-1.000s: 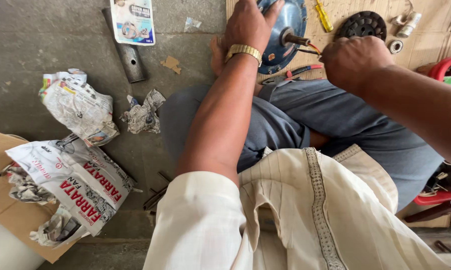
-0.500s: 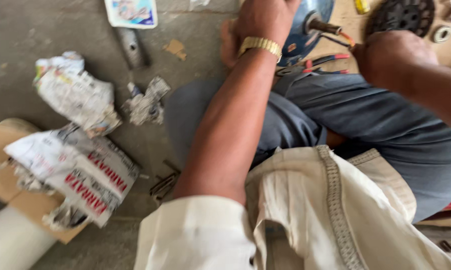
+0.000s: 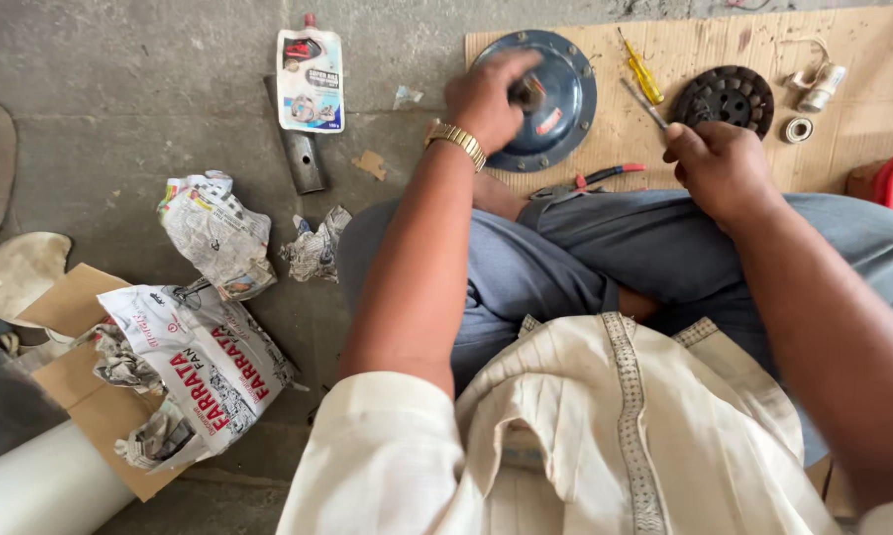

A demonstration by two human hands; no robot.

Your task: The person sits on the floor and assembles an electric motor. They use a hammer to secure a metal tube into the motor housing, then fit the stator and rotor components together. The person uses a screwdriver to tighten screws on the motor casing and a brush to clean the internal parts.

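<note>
blue metal: your left hand sits on top of the round blue cover, fingers curled over the middle knob, closed on it.
where it is: the blue cover lies flat on the brown cardboard sheet, just past your knee.
right hand: your right hand rests on your grey trouser leg, fingers curled in. you cannot tell if it holds anything.
how it feels: the cover looks hard and stiff, and likely a bit heavy. it will not bend. the smooth paint may be slippery.
where to hold: the middle knob, or the edge with the small bolts, looks like the best place to grip.
close by: red-handled pliers lie by your knee, just beside the cover. a yellow screwdriver lies to the right of the cover.
a bit further: a black round part with holes is on the cardboard, near your right hand. a small ring and a white piece are past it.
left side: a white glue pouch and a grey metal bar lie on the grey floor.
far left: crumpled newspaper and a printed paper wrap lie well apart from your hands.
</note>
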